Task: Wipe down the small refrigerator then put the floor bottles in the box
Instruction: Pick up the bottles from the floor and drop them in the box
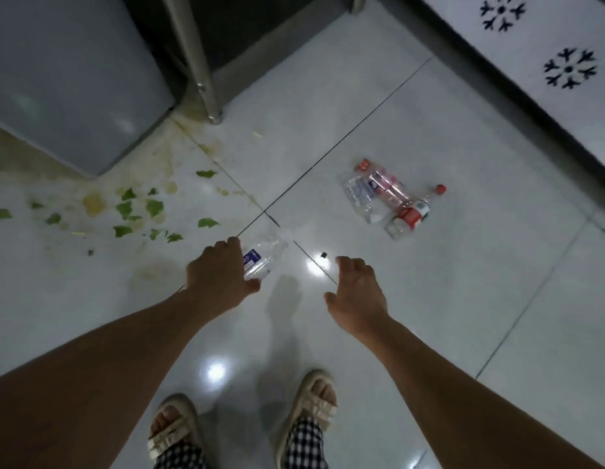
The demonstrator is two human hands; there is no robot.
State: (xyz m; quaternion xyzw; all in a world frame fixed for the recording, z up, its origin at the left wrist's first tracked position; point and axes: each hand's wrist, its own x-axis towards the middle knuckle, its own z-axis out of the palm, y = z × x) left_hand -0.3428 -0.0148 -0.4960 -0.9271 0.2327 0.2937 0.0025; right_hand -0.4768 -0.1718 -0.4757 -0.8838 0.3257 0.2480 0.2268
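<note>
A clear plastic bottle with a blue label is in my left hand, whose fingers wrap its lower part above the white tiled floor. My right hand hangs open beside it, holding nothing. Farther right on the floor lies a cluster of empty bottles with red labels and red caps, one of them crushed. The grey small refrigerator stands at the upper left. No box is in view.
Green leaf scraps and yellowish stains cover the floor in front of the refrigerator. A metal leg stands beside it. A white patterned surface runs along the upper right. My sandalled feet are at the bottom.
</note>
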